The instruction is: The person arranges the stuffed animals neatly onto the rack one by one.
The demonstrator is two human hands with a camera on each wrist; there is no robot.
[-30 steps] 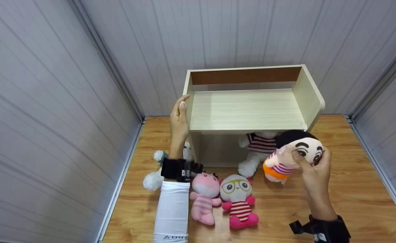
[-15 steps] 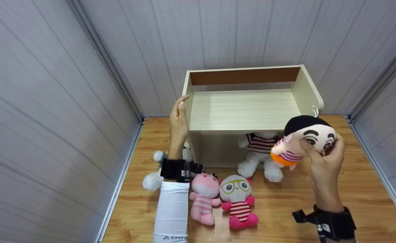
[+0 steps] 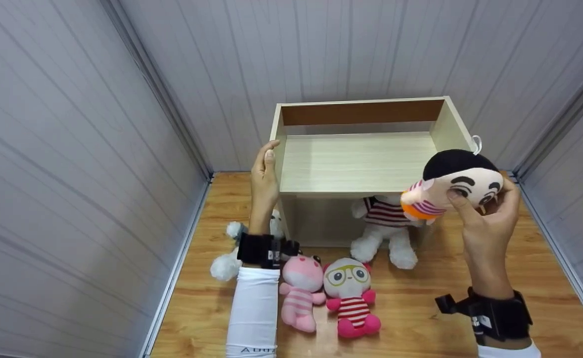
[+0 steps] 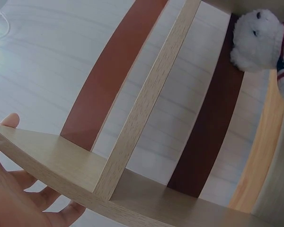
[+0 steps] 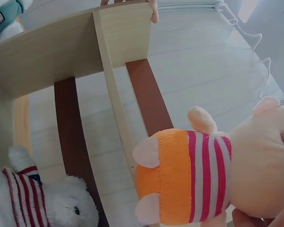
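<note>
My right hand (image 3: 490, 231) grips a plush boy doll (image 3: 450, 169) by its head, thumb across the face. The doll has black hair, a pink-striped top and orange shorts, and is held tilted at the shelf's front right corner. In the right wrist view the doll's shorts (image 5: 173, 175) overlap the upper board. My left hand (image 3: 265, 179) holds the left side panel of the pale wooden shelf (image 3: 351, 161). Its fingers (image 4: 61, 215) lie along the panel's outer face. A white plush bear (image 3: 388, 214) in a striped sweater sits in the lower compartment, its head hidden by the upper board.
A pink striped plush toy (image 3: 301, 298) and a plush panda (image 3: 353, 298) with glasses lie on the wooden floor (image 3: 411, 318) before the shelf. Another white plush toy (image 3: 226, 266) is at the left, partly behind my left arm. Grey panel walls (image 3: 361, 44) enclose the space.
My right hand has raised the boy doll up and to the right, from before the lower compartment to the upper board's level, uncovering the bear's leg. My left hand stays on the side panel.
</note>
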